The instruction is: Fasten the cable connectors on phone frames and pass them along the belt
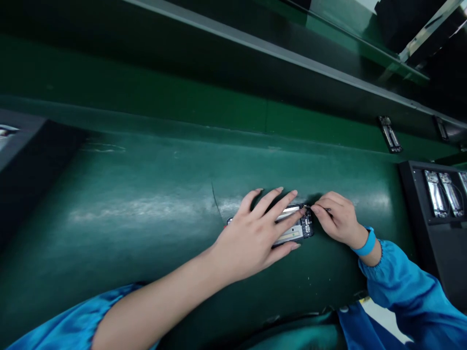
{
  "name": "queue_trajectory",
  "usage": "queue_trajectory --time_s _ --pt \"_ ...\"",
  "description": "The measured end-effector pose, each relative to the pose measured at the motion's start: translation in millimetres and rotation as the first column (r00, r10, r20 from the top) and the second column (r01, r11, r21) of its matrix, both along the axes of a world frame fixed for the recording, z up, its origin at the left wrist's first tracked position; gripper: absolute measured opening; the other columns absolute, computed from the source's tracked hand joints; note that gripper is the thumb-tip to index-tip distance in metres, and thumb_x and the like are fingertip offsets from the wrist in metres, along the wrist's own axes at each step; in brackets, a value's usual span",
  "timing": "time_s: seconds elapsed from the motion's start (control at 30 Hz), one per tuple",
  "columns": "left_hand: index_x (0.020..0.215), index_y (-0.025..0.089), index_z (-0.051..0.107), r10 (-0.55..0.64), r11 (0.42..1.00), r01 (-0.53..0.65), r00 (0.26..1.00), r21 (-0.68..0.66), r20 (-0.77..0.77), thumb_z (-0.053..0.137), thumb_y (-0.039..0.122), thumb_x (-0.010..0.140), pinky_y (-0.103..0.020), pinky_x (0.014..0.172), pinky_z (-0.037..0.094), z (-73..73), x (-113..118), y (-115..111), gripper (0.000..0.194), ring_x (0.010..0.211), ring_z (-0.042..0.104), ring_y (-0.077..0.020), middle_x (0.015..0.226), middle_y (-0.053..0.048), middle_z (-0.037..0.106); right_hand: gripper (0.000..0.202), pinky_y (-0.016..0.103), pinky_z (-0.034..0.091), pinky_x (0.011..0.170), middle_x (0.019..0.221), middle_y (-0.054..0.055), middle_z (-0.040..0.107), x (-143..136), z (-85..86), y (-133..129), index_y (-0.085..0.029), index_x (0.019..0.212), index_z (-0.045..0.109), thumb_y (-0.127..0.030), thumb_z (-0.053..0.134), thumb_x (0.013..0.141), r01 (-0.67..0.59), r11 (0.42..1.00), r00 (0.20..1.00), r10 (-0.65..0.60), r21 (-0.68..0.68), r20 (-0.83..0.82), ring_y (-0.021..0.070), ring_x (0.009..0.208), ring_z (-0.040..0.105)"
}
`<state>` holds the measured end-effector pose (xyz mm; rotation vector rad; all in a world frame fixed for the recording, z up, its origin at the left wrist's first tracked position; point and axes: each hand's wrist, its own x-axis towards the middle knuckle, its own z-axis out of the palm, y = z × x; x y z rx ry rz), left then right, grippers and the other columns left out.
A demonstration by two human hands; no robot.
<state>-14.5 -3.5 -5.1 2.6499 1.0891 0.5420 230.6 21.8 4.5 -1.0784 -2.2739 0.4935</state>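
Hands [251, 236] [337, 216] close together, left palm-down, fingers spread.

Two hands [251, 238] [337, 217], one wristband [366, 242], one tool [327, 209], one held-down device [307, 227], three tray devices [436, 193] [451, 194] [463, 181].

Green work surface [146, 170], with the black tray [411, 194] at right side.
In this tray stand in a row some metallic device units [435, 193], the last one cut by picture edge. Beyond the tray, one separate unit [389, 134] lies slanted, and a darker unit [440, 128] is farther right. A dark case [32, 160] is at left; a long grey rail [255, 43] crosses above.
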Motion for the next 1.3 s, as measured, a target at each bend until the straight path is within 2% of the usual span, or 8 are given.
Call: queue_trajectory --time_s 0.17,0.43,0.63,0.73,0.83,0.97,1.17,1.3 --pt "0.140 0.026 0.062 0.007 1.000 -0.007 1.000 0.002 0.000 0.057 0.056 0.096 -0.062 0.112 0.033 -0.5 -0.3 -0.2 0.054 0.136 0.048 -0.0410 0.155 -0.013 0.049 0.024 0.031 0.048 0.065 0.074 0.006 0.065 0.2 0.2 -3.0 -0.020 0.084 0.064 -0.023 0.051 0.104 0.014 0.999 1.000 -0.014 0.032 0.006 0.0182 0.067 0.058" --pt "0.141 0.023 0.060 -0.002 1.000 0.002 1.000 0.011 -0.004 0.054 0.055 0.098 -0.065 0.111 0.032 -2.7 -0.2 -1.0 0.055 0.136 0.047 -0.0420 0.156 -0.016 0.047 0.029 0.032 0.041 0.062 0.069 0.005 0.061 -8.0 6.2 -3.8 -0.019 0.076 0.061 -0.025 0.053 0.103 0.015 0.989 0.979 -0.044 0.145 0.199 0.0175 0.064 0.054" --pt "0.142 0.024 0.060 -0.001 0.999 0.000 1.000 -0.038 -0.004 0.056 0.055 0.096 -0.064 0.112 0.032 -2.7 0.0 -0.3 0.055 0.138 0.045 -0.0412 0.151 -0.016 0.052 0.038 0.029 0.040 0.060 0.062 0.001 0.054 -10.0 3.1 6.2 -0.020 0.068 0.056 -0.025 0.049 0.104 0.141 0.972 0.987 -0.153 -0.188 -0.052 0.0146 0.058 0.052" --pt "0.137 0.025 0.064 0.025 0.995 -0.022 0.999 -0.094 0.034 0.062 0.053 0.092 -0.066 0.113 0.030 -2.1 0.4 1.5 0.053 0.138 0.044 -0.0422 0.143 -0.016 0.057 0.040 0.028 0.041 0.062 0.062 0.002 0.056 -8.8 3.6 12.2 -0.019 0.064 0.057 -0.027 0.051 0.103 0.189 0.940 0.976 -0.212 -0.283 -0.052 0.0143 0.059 0.053" --pt "0.135 0.029 0.066 0.058 0.989 -0.050 0.997 -0.139 0.052 0.067 0.054 0.088 -0.068 0.115 0.027 -1.1 0.5 3.1 0.053 0.141 0.042 -0.0423 0.141 -0.015 0.057 0.043 0.027 0.040 0.058 0.059 0.001 0.055 -7.0 6.3 21.7 -0.019 0.062 0.060 -0.035 0.054 0.101 0.225 0.856 0.963 -0.269 -0.465 -0.030 0.0133 0.056 0.052" --pt "0.137 0.029 0.064 0.035 0.993 -0.032 0.999 -0.114 0.019 0.060 0.057 0.092 -0.067 0.116 0.027 -0.4 -0.3 2.6 0.053 0.143 0.040 -0.0415 0.148 -0.014 0.054 0.048 0.025 0.036 0.049 0.053 -0.002 0.052 -5.1 7.9 32.0 -0.018 0.059 0.062 -0.045 0.057 0.099 0.135 0.716 0.955 -0.279 -0.684 -0.103 0.0112 0.046 0.045" --pt "0.141 0.028 0.061 0.026 0.998 -0.025 0.999 -0.054 0.028 0.057 0.056 0.095 -0.069 0.115 0.027 -2.6 -0.1 1.3 0.054 0.143 0.041 -0.0429 0.152 -0.017 0.051 0.048 0.025 0.038 0.056 0.055 -0.002 0.053 -7.6 3.2 21.8 -0.019 0.061 0.061 -0.043 0.055 0.102 0.174 0.869 0.957 -0.261 -0.463 -0.130 0.0121 0.054 0.049" --pt "0.140 0.026 0.063 0.025 0.998 -0.021 0.999 -0.066 0.048 0.059 0.056 0.093 -0.070 0.114 0.028 -3.3 0.4 2.1 0.055 0.142 0.041 -0.0450 0.152 -0.017 0.051 0.048 0.026 0.041 0.060 0.057 -0.001 0.054 -9.1 3.4 17.3 -0.020 0.062 0.061 -0.045 0.051 0.103 0.196 0.893 0.967 -0.244 -0.405 -0.070 0.0130 0.054 0.050"
